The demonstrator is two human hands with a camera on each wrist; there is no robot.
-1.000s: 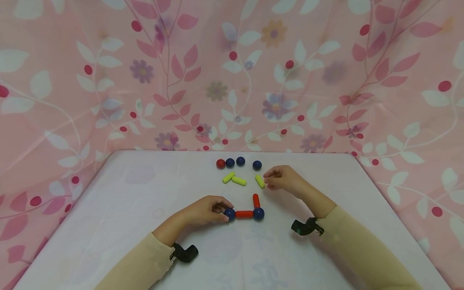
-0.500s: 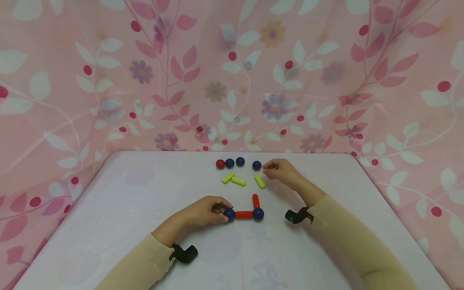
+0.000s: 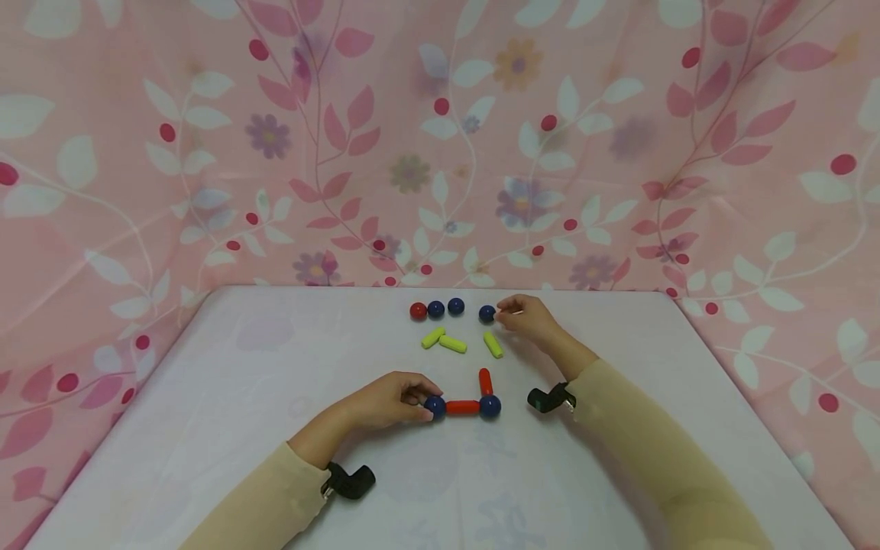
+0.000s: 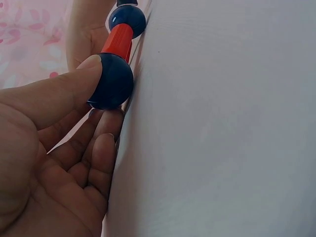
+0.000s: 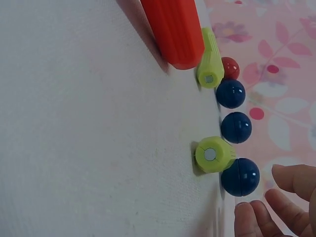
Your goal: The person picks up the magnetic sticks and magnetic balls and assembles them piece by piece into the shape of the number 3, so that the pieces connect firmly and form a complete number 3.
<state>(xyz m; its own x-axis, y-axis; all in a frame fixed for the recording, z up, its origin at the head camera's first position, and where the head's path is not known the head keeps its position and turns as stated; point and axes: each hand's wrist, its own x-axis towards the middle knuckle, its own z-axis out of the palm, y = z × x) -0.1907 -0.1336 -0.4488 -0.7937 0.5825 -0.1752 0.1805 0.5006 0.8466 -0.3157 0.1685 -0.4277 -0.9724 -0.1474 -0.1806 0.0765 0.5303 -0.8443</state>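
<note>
My left hand (image 3: pixel 385 399) pinches a blue ball (image 4: pixel 117 83) between thumb and fingers, low at the table. From that ball a red rod (image 3: pixel 463 407) runs right to a second blue ball (image 3: pixel 490 406). A further red rod (image 3: pixel 486 381) points away from me off the second ball. At the back, my right hand (image 3: pixel 528 316) is beside a single blue ball (image 3: pixel 486 314), fingertips right at its right side in the head view. In the right wrist view, thumb and fingers stand apart around that ball's near side, not closed on it.
Left of that ball, a red ball (image 3: pixel 418 311) and two blue balls (image 3: pixel 436 309) line the back of the white table (image 3: pixel 309 336). Three yellow-green rods (image 3: pixel 453 344) lie before them. A pink floral cloth (image 3: pixel 412 153) hangs behind the table. Each wrist wears a black camera (image 3: pixel 352 483).
My right hand has moved from beside the right-hand yellow-green rod, away from me and slightly left, to the single blue ball. The left hand keeps its grip in place.
</note>
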